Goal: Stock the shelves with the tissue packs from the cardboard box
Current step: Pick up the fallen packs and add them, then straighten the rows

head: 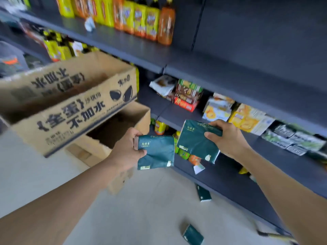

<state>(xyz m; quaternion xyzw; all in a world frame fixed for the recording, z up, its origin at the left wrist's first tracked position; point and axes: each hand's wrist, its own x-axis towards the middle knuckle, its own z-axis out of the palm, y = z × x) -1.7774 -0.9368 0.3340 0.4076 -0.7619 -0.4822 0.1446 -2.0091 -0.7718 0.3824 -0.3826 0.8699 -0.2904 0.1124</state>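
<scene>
Fingers [141, 152] of left hand [123, 152] and right hand [228, 138] each clamped around a green tissue pack [157, 152], thumbs on top.

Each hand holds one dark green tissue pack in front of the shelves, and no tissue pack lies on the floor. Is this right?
Not quite. The head view shows two tissue packs on the floor. The rest holds: the left hand holds one dark green pack and the right hand holds another, in front of the shelves.

A shop: dark shelves [230, 75] stocked with bottled drinks [141, 18] and snacks [187, 94].
</scene>
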